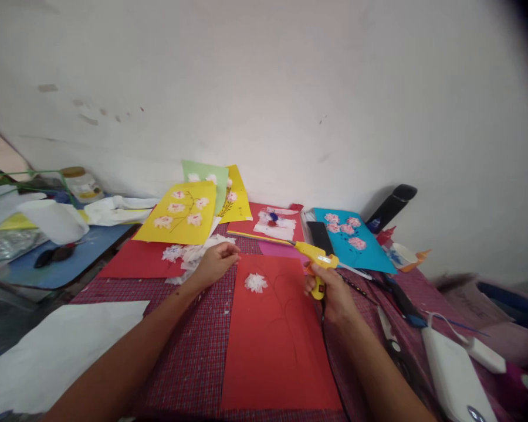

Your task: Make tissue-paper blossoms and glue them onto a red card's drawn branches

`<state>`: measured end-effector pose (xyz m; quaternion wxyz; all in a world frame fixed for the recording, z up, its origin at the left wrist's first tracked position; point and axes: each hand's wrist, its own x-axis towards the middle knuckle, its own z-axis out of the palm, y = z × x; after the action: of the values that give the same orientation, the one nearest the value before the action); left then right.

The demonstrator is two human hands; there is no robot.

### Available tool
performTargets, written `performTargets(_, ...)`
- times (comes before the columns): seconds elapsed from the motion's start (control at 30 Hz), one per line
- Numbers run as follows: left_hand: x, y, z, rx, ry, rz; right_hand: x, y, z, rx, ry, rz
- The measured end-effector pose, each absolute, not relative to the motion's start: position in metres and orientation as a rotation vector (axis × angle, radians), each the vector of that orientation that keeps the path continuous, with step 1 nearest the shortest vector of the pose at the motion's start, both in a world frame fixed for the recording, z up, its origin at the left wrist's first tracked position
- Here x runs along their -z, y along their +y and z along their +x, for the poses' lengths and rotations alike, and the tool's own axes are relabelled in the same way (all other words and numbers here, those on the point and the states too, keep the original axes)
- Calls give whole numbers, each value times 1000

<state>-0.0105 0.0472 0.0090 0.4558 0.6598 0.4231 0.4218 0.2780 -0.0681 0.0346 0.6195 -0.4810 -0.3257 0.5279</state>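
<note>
My right hand (337, 293) is wrapped around the handle of a yellow hot glue gun (315, 255), its nozzle pointing left over the top of a red paper sheet (273, 363). A white glue stick (354, 271) sticks out of the gun's back. On the sheet are thin drawn branch lines and one crumpled white paper flower (256, 283) at the upper left. My left hand (215, 264) hovers by the sheet's top left corner with fingers curled together; what they hold, if anything, is too small to make out. White paper flowers (173, 252) lie behind it.
Finished flower pictures on yellow (180, 214), green and blue (365, 246) paper stand at the back. Scissors (393, 346), a white power strip (455, 375) and the gun's cord (328, 351) lie at right. A white sheet (66, 351) lies at left, below a blue table (88, 252).
</note>
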Motion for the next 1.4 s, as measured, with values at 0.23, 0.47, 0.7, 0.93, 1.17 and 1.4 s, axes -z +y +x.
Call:
performTargets(0.23, -3, 51, -10, -1120, 945, 1562, -34, -68, 281, -1201, -699, -1143)
performTargets(0.47, -6, 49, -14, -1107, 1002, 1710, -35, -69, 277, -1089, -756, -1223)
performTargets(0.7, -1, 53, -15, -1128, 1010, 1634, -31, -68, 273, -1073, -763, -1339)
performTargets(0.93, -11, 49, -12, -1136, 933, 1444, -26, -67, 274, -1060, -763, -1363)
performTargets(1.17, -19, 44, -9, -1141, 809, 1230, -27, -68, 273, -1070, -780, -1377)
performTargets(1.4, -18, 45, -10, -1032, 711, 1028, -29, -68, 272, -1077, -776, -1386)
